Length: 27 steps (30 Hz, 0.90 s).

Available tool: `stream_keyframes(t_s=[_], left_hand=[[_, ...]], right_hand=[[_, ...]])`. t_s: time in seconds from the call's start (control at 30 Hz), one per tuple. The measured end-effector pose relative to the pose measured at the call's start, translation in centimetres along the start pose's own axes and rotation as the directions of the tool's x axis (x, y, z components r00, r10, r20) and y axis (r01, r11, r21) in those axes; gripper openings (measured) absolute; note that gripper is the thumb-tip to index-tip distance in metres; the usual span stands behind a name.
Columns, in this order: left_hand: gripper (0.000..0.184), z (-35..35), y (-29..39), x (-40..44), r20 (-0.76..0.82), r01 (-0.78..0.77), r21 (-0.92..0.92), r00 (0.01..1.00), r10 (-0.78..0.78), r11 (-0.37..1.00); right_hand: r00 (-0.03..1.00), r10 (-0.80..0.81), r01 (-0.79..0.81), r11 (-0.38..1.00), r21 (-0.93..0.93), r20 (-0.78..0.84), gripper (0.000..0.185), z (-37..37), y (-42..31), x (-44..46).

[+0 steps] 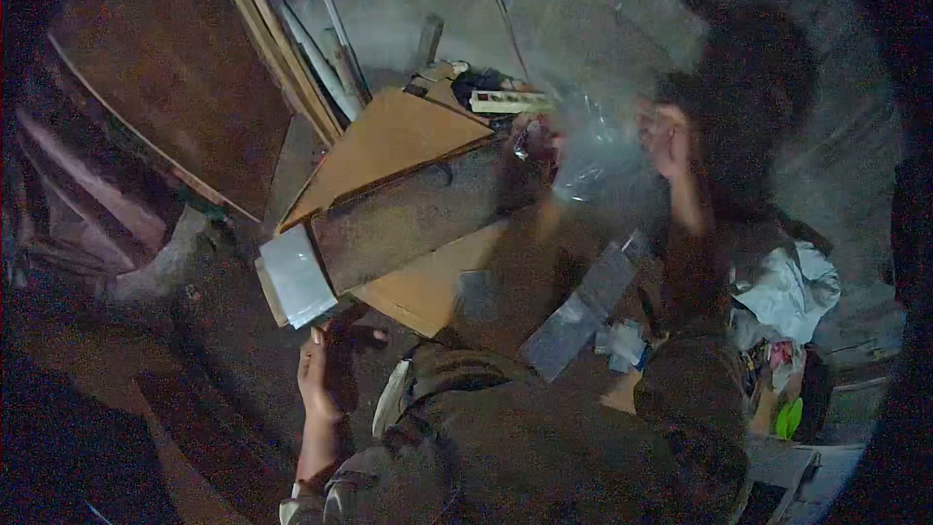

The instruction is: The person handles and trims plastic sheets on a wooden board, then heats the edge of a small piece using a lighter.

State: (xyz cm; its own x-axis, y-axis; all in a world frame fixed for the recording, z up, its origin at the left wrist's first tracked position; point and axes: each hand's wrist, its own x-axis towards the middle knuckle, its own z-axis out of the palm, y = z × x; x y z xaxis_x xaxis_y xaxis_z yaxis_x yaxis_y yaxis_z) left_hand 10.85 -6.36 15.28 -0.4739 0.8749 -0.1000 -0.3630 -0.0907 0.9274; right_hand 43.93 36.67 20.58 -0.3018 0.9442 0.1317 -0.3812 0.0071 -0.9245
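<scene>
A clear plastic bag [588, 151] is stretched between my raised hands, blurred by motion. At its left edge, my left hand [539, 148] is closed on the plastic, partly in shadow. The curled fingers of my right hand [668, 141] pinch the other side. Below them, a flat clear plastic sleeve [573, 326] lies at a slant over dark cloth, with small crumpled clear packets [622, 342] beside it. Flat cardboard [398, 141] and a brown board [408, 219] lie left of my hands.
Another person's hand [316, 369] is at the lower left, just below a stack of white packets [298, 277]. A power strip [510, 102] lies behind the cardboard. Wooden strips [277, 39] lean at the upper left. A white bag [792, 292] stands at the right.
</scene>
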Motion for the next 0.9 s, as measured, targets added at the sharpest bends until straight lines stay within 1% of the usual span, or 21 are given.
stream_keyframes(t_s=[0.07, 0.1, 0.13, 0.17, 0.2, 0.23, 0.3, 0.37, 0.43, 0.47, 0.5, 0.53, 0.6, 0.67, 0.73, 0.8, 0.83, 0.9], left_hand=[[0.055, -0.2, -0.9, 0.0, -0.020, 0.003, 0.006, 1.000, -0.003, 1.000], [0.054, -0.5, -1.5, -0.1, -0.046, 0.007, 0.006, 0.999, -0.006, 1.000], [0.054, -0.5, -2.1, -0.2, -0.043, 0.008, 0.013, 0.999, -0.008, 1.000], [0.054, -0.6, -2.7, -0.3, -0.151, 0.048, 0.018, 0.988, -0.044, 0.999], [0.053, -0.4, -2.9, -0.4, -0.258, 0.088, 0.022, 0.963, -0.080, 0.996], [0.053, 0.5, -2.5, -0.3, -0.255, 0.092, 0.030, 0.963, -0.081, 0.995], [0.051, 2.8, -0.9, -0.1, -0.039, 0.041, 0.068, 0.998, -0.038, 0.997], [0.050, 4.0, -0.3, -0.4, -0.044, 0.070, 0.076, 0.997, -0.067, 0.995], [0.048, 5.0, -0.7, -0.5, -0.052, 0.096, 0.076, 0.994, -0.092, 0.992], [0.054, 5.6, -1.0, -0.6, -0.122, 0.101, 0.063, 0.988, -0.092, 0.993], [0.060, 5.9, -1.4, -0.6, -0.191, 0.102, 0.048, 0.977, -0.092, 0.994], [0.060, 6.1, -1.6, -0.6, -0.193, 0.102, 0.055, 0.977, -0.090, 0.993], [0.050, 5.8, -2.0, -0.9, -0.051, 0.111, 0.053, 0.993, -0.108, 0.992], [0.052, 4.7, -3.9, -1.0, -0.043, 0.112, 0.086, 0.993, -0.108, 0.990], [0.054, 5.2, -4.4, -1.1, -0.034, 0.113, 0.115, 0.993, -0.109, 0.987], [0.058, 6.6, -4.3, -1.4, -0.101, 0.147, 0.187, 0.986, -0.130, 0.971], [0.058, 7.0, -4.4, -1.5, -0.107, 0.152, 0.192, 0.985, -0.133, 0.970], [0.059, 7.5, -5.1, -1.8, -0.278, 0.268, 0.206, 0.938, -0.206, 0.941]], right_hand=[[0.966, 0.191, -0.204, 0.977, -0.060, -0.176, 0.021, -4.6, 1.8, -0.1], [0.965, 0.191, -0.204, 0.978, -0.055, -0.181, 0.021, -7.0, 3.0, -0.1], [0.964, 0.227, -0.239, 0.968, -0.073, -0.140, 0.021, -9.6, 4.4, -0.1], [0.959, 0.264, -0.273, 0.957, -0.095, -0.100, 0.021, -11.8, 5.5, 0.0], [0.958, 0.266, -0.276, 0.957, -0.087, -0.105, 0.021, -14.0, 6.3, 0.0], [0.921, 0.383, -0.389, 0.900, -0.195, -0.069, 0.021, -16.0, 6.8, 0.1], [0.866, 0.497, -0.488, 0.820, -0.299, -0.049, 0.021, -20.0, 8.8, 0.2], [0.915, 0.374, -0.401, 0.885, -0.238, -0.151, 0.017, -24.7, 12.6, 0.8], [0.935, 0.244, -0.297, 0.935, -0.196, -0.256, 0.014, -28.0, 15.7, 1.5], [0.934, 0.182, -0.243, 0.954, -0.177, -0.307, 0.013, -28.7, 16.4, 1.7], [0.934, 0.183, -0.243, 0.954, -0.174, -0.306, 0.013, -28.7, 16.4, 1.6], [0.929, 0.177, -0.242, 0.955, -0.172, -0.324, 0.013, -28.7, 16.5, 1.6], [0.919, 0.144, -0.224, 0.957, -0.185, -0.367, 0.015, -28.9, 16.4, 1.6], [0.905, 0.092, -0.196, 0.957, -0.215, -0.414, 0.016, -29.6, 16.4, 1.5], [0.884, 0.022, -0.162, 0.951, -0.263, -0.466, 0.017, -30.4, 16.2, 1.6], [0.858, -0.064, -0.130, 0.933, -0.335, -0.510, 0.019, -31.2, 15.6, 1.6], [0.843, -0.108, -0.118, 0.919, -0.377, -0.527, 0.019, -31.5, 15.2, 1.6], [0.810, -0.192, -0.109, 0.879, -0.464, -0.554, 0.021, -32.0, 14.3, 1.5]])
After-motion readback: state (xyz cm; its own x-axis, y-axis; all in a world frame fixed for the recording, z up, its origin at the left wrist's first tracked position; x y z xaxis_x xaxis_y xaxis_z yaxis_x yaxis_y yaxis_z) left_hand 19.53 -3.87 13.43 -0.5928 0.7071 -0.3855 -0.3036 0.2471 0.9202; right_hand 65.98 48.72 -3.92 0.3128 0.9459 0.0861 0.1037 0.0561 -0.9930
